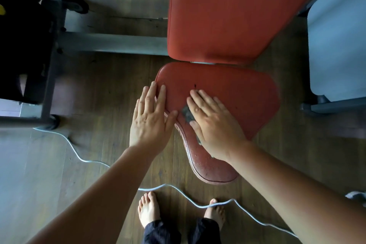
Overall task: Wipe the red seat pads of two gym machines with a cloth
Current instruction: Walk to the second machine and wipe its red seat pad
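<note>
- Your right hand (213, 123) lies flat, fingers straight and slightly spread, pressing the cloth (187, 115) onto the left half of the seat (237, 101).
- Your left hand (150, 119) is flat too and holds nothing. Its fingers lie along the seat's left edge and the thumb touches the rim.
- The cloth is only pinned under your palm, not gripped. A quick stroke could slide your hand off it and leave it bunched on the seat or dropped on the floor (99, 164).
- The cloth looks small next to the seat, so wide strokes may miss strips. The right half and the near tip are most at risk.
- A cable (178, 190) snakes across the floor just in front of your bare feet (148, 210) and seems to cross your right toes. Stepping round the machine could snag it.
- Leaning hard on the left rim could let that hand slip off the edge.
- Most of the cloth is hidden under your right hand. Only a grey corner shows, and you cannot judge its size or how damp it is.
- The back pad (227, 16) is cut off at the top edge.
- No second red seat is in view, and the pale shape at far right is too cropped to identify.
- A small dark mark sits just beyond your right fingertips. Whether it is dirt or a tear is unclear.
</note>
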Motion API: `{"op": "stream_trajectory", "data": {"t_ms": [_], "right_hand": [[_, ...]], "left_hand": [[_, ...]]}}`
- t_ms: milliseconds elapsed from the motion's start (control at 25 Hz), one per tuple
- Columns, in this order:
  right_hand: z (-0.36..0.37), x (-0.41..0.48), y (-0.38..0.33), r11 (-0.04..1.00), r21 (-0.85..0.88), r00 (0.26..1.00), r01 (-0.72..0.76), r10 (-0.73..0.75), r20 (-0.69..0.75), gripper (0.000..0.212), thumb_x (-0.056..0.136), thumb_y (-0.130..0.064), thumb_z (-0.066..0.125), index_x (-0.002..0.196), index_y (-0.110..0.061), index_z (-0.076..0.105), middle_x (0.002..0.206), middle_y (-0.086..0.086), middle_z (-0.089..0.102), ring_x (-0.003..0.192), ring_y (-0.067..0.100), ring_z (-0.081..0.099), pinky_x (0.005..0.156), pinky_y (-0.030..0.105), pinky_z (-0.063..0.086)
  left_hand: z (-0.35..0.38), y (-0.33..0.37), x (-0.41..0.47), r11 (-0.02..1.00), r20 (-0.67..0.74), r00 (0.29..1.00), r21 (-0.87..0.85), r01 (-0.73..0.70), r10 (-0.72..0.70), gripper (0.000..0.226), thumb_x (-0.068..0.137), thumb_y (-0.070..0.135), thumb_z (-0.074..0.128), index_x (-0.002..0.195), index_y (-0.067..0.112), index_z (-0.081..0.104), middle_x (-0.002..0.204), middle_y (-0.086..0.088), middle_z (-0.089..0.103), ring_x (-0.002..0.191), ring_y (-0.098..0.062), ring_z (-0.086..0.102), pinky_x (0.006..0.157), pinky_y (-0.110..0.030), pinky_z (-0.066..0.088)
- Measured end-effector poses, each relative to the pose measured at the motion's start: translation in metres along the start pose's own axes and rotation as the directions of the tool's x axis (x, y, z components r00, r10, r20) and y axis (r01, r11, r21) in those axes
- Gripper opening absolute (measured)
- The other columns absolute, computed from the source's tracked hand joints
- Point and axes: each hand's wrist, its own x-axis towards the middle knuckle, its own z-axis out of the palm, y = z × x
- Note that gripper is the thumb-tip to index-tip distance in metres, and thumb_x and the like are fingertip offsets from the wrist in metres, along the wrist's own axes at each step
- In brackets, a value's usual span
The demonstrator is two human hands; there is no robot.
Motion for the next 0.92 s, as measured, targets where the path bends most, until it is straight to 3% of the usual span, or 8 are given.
{"op": "stream_trajectory", "data": {"t_ms": [120,240,320,440,600,680,840,920], "right_hand": [[-0.008,0.076,0.004,0.997,-0.01,0.997,-0.071,0.07,-0.034,0.059,0.104,-0.036,0.035,0.159,-0.014,0.028,0.17,0.002,0.019,0.157,0.024,0.015,0.125,0.049,0.022],[-0.011,0.117,0.0,0.986,0.044,0.987,-0.158,0.157,0.02,0.062,0.106,-0.037,0.036,0.161,-0.015,0.018,0.172,0.002,0.01,0.159,0.023,0.006,0.127,0.047,0.015],[-0.01,0.09,0.007,0.995,0.084,0.997,-0.049,0.043,0.069,0.065,0.106,-0.039,0.036,0.162,-0.012,0.016,0.172,0.004,0.007,0.159,0.022,0.003,0.127,0.047,0.015],[-0.005,0.041,0.024,0.995,-0.03,0.993,0.096,-0.094,0.065,0.067,0.103,-0.043,0.028,0.161,-0.011,0.019,0.171,0.006,0.012,0.158,0.023,0.01,0.125,0.046,0.023],[-0.009,0.116,0.004,0.998,-0.019,0.997,-0.061,0.06,-0.038,0.062,0.106,-0.038,0.03,0.162,-0.016,0.016,0.171,0.004,0.013,0.158,0.025,0.011,0.125,0.047,0.02],[-0.011,0.133,-0.007,0.998,0.004,0.996,-0.07,0.07,-0.062,0.06,0.107,-0.038,0.031,0.162,-0.019,0.015,0.171,0.004,0.013,0.158,0.027,0.012,0.125,0.049,0.02],[0.0,0.05,-0.011,0.991,0.0,0.991,0.13,-0.13,0.008,0.061,0.104,-0.04,0.031,0.161,-0.021,0.022,0.172,0.001,0.012,0.158,0.024,0.009,0.126,0.047,0.018],[0.001,0.044,-0.002,0.987,-0.001,0.986,0.163,-0.163,0.021,0.06,0.103,-0.04,0.028,0.16,-0.021,0.025,0.171,-0.001,0.015,0.158,0.023,0.01,0.126,0.047,0.018]], "left_hand": [[-0.002,-0.006,0.002,0.999,0.018,0.999,-0.014,0.051,-0.051,0.082,0.1,0.063,0.039,0.164,0.024,0.008,0.173,0.0,0.004,0.159,-0.018,-0.002,0.129,-0.042,0.009],[-0.004,-0.007,0.002,0.997,0.039,0.997,-0.039,0.069,-0.067,0.087,0.099,0.066,0.037,0.165,0.02,0.004,0.173,0.002,0.005,0.159,-0.015,-0.003,0.129,-0.04,0.008],[-0.003,-0.006,0.0,0.995,0.036,0.997,-0.068,0.068,-0.066,0.087,0.098,0.065,0.038,0.165,0.019,0.004,0.173,0.002,0.007,0.159,-0.015,-0.002,0.129,-0.039,0.009],[-0.002,-0.007,-0.003,0.993,0.041,0.997,-0.097,0.062,-0.058,0.088,0.098,0.065,0.038,0.165,0.018,0.004,0.172,0.001,0.01,0.159,-0.014,0.0,0.129,-0.035,0.008],[-0.003,-0.012,-0.005,0.995,0.042,0.999,-0.1,0.029,-0.025,0.089,0.098,0.066,0.037,0.164,0.016,0.005,0.172,0.0,0.012,0.159,-0.015,0.003,0.129,-0.037,0.012],[-0.002,-0.012,-0.006,0.996,0.048,0.998,-0.089,0.031,-0.027,0.089,0.099,0.066,0.037,0.164,0.017,0.003,0.172,0.0,0.011,0.159,-0.015,0.003,0.129,-0.037,0.012],[0.002,-0.008,-0.012,0.992,0.029,0.998,-0.112,0.05,-0.047,0.088,0.1,0.063,0.041,0.164,0.015,0.004,0.172,-0.003,0.013,0.159,-0.017,0.006,0.129,-0.038,0.013],[0.003,-0.009,-0.016,0.989,0.034,0.998,-0.133,0.058,-0.054,0.089,0.1,0.064,0.042,0.164,0.015,0.004,0.172,-0.002,0.014,0.159,-0.016,0.005,0.129,-0.035,0.011]]}}
